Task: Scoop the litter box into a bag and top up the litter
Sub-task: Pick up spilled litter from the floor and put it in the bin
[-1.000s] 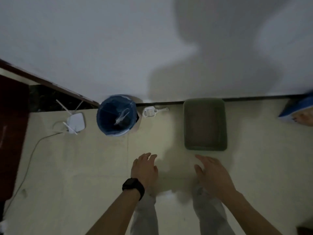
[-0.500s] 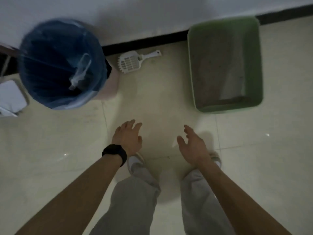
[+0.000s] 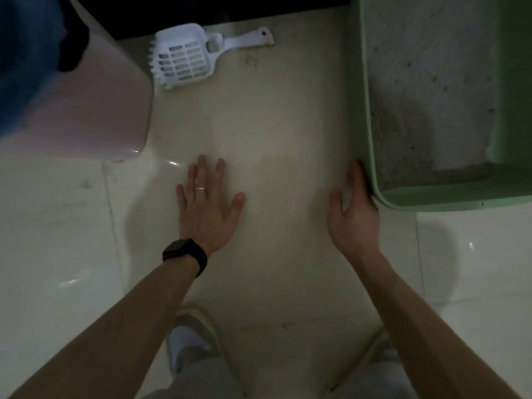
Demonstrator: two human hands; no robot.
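On pale floor tiles (image 3: 72, 226), head view, dim light. Green litter box (image 3: 449, 200) at upper right, partly cut off by the frame edge; grey litter (image 3: 426, 67) covers its bottom, with a darker patch toward the near left corner.

White litter scoop (image 3: 184, 59) lies flat on the floor between the pink bin (image 3: 95, 110) and the litter box, close to the dark baseboard (image 3: 259, 7). Slotted head is just beside the bin wall; handle points toward the box. Neither hand touches it.

A blue bag (image 3: 23, 59) lines the bin at upper left; its inside is not visible.

Left hand (image 3: 205, 203): palm down, fingers straight and spread apart, holding nothing, low over the tile near the bin's base. Cannot tell whether it touches the floor. Ring (image 3: 200, 189) on one finger, black watch (image 3: 185, 254) on the wrist.

Right hand (image 3: 352, 214): palm turned inward, fingers nearly straight, lying against the outer wall of the litter box at its near left corner. Thumb stands apart; nothing gripped.

Light shoes (image 3: 190, 341) and grey trouser legs at the bottom edge.
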